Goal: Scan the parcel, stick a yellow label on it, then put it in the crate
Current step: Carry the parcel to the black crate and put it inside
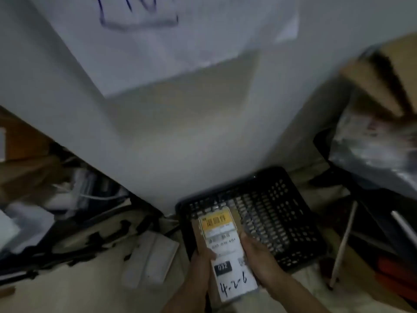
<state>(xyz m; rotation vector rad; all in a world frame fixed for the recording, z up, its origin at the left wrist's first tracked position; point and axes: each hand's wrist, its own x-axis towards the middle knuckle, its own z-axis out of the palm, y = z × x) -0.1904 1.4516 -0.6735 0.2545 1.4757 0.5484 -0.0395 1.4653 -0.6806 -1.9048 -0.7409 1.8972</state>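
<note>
Gripping a flat brown cardboard parcel (226,256) from both sides, the left hand (200,259) and right hand (259,256) curl closed around its edges. Its yellow label (217,220) sits over the black perforated plastic crate (277,218).

Handwritten "4-2-6" in dark ink at the near end of the white shipping label (228,256) on the parcel (200,236). Above that, "032" in pale digits on a small black box of the same label. Higher up, a faint printed line, roughly "032 016 Y01", blurred. Three dark characters on the yellow label (217,221) at the far end, too soft to read. Blue marker strokes on the white sheet (158,41) on the wall, cut off, illegible.
</note>
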